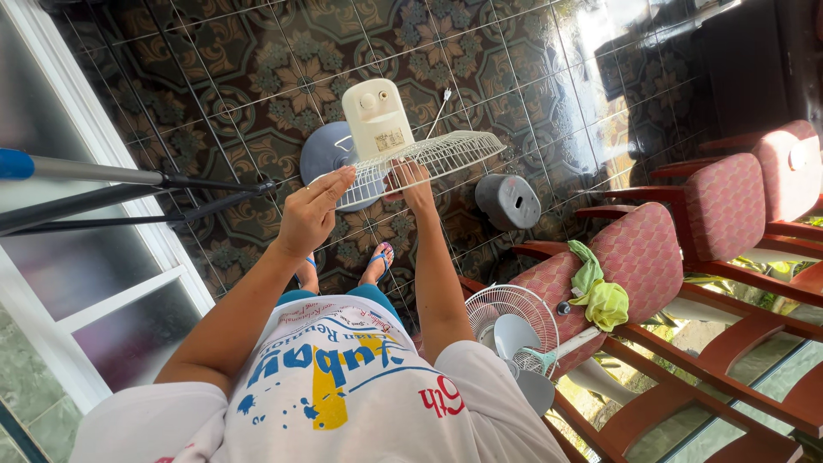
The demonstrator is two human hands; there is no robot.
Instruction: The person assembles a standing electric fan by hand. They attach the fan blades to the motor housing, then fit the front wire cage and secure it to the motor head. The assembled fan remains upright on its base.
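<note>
While the dark patterned tile floor fills the upper frame, a white wire fan grille sits at centre; right hand fingers curl closed on its rim, left hand fingers lie flat, open, touching it.

both arms reach forward and down from the shoulders, elbows slightly bent. the left hand is turned palm inward, fingers straight and close together, pointing forward, nothing clasped. the right hand sits just beside it, a little further forward, its fingers curled downward in a grip.
</note>
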